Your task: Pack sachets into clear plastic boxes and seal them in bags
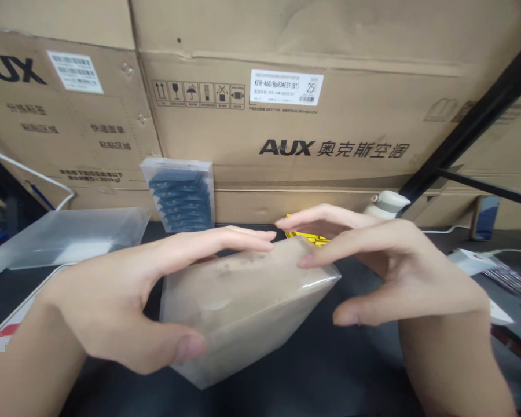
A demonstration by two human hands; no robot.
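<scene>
A clear plastic box [247, 318] is tilted above the dark table, its beige surface showing through the plastic. Around its left end my left hand [125, 289] is wrapped, thumb on the near face and fingers over the top. My right hand [386, 266] is at the box's right end, fingers spread, a fingertip at the top edge and the thumb apart from the box. Behind the box lies a yellow packet [315, 238], partly hidden by my right hand. A clear box with blue packets [182, 197] stands farther back on the left.
Large AUX cardboard boxes [226, 133] form a wall behind the table [260, 382]. A translucent plastic box [82, 231] lies at left. At right are a white bottle [386, 204], a phone [486, 217], pens [512, 278] and a black metal frame [473, 121].
</scene>
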